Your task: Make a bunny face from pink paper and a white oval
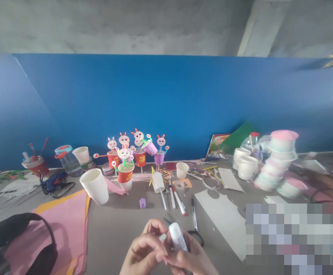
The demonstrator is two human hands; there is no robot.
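My two hands meet at the bottom middle of the head view. My right hand (193, 259) is wrapped round a white glue stick (178, 236) that points up and away. My left hand (143, 252) is curled with its fingertips pinched at the stick's base; whether it holds a small white piece there I cannot tell. Black-handled scissors (196, 235) lie on the grey table just beyond my hands. A small purple cap (142, 203) stands a little farther off.
Paper-cup rabbit figures (125, 168) stand at the back by the blue wall. White cups (95, 186), markers (177, 198), pink paper (66, 217), a blue glue gun (53, 182), a tilted stack of pink-lidded tubs (277, 160) and white card (220, 214) crowd the table. Black headphones (26, 244) lie near left.
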